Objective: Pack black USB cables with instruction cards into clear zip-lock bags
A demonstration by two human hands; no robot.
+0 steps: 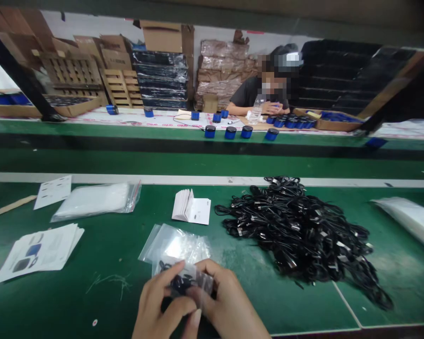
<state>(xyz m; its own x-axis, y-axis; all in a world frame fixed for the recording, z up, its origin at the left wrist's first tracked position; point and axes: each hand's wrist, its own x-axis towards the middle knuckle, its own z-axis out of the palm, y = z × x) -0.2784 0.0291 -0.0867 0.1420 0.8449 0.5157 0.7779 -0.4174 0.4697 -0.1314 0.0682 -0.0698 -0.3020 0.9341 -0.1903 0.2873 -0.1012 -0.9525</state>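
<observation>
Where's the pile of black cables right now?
In the head view, the pile of black cables lies on the green table, right of the hands, beside the small white booklets.

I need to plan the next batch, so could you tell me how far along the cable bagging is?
Done: no finished bags can be told apart; only clear bags lie flat before the hands. In hand: the left hand and right hand together hold a small clear bag with a black cable inside. Left: a big pile of black cables, plus the leaflets and booklets.
</observation>
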